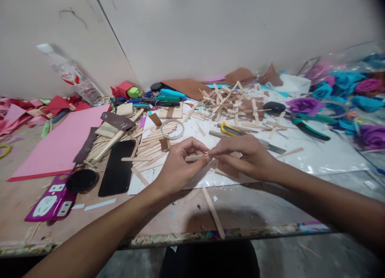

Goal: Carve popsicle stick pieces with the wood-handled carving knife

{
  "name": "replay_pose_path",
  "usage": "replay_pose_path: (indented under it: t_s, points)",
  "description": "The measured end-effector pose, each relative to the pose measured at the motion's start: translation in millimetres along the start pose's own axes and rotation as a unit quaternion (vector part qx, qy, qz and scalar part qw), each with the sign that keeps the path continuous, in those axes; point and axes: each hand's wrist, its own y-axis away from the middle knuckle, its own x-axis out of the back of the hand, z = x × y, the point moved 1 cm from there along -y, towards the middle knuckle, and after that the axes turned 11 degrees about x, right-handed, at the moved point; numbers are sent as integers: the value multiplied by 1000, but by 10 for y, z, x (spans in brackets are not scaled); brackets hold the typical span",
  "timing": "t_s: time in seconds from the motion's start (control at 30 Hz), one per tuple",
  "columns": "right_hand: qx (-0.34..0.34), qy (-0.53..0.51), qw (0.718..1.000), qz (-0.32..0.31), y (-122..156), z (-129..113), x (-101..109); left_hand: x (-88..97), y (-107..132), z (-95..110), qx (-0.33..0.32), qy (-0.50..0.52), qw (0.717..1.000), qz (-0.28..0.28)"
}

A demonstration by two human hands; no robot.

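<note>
My left hand (179,166) is closed in a pinch around a short wooden craft stick (194,158), held low over the white sheet (315,162). The fingertips of my right hand (245,154) are pressed together at the stick's right end. Something small and pale shows between the fingertips of both hands, too small to name. Under my right hand lies a flat brown piece (225,170). Just beyond it rest a yellow-and-black cutter (230,129) and a metal blade (275,148). Loose craft sticks (150,146) are heaped left of my hands.
A black phone (117,168), a purple power strip (52,200) and pink paper (60,142) lie left. A roll of tape (172,129) sits on the sticks. Green-handled pliers (311,127) and paper flowers (343,85) are right. One stick (213,214) lies near the table edge.
</note>
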Motion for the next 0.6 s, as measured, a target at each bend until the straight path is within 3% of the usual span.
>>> replay_pose_path:
  t_s: [0.2,0.43,0.6]
  points:
    - [-17,-14,1000,-2,-24,-7,4,-8,-9,10,13,14,1000,-18]
    - [-170,-131,976,26,-86,-62,79,45,-11,-4,25,41,998,-30]
    - [-152,-149,977,21,-82,-58,85,51,-15,-31,32,57,997,-29]
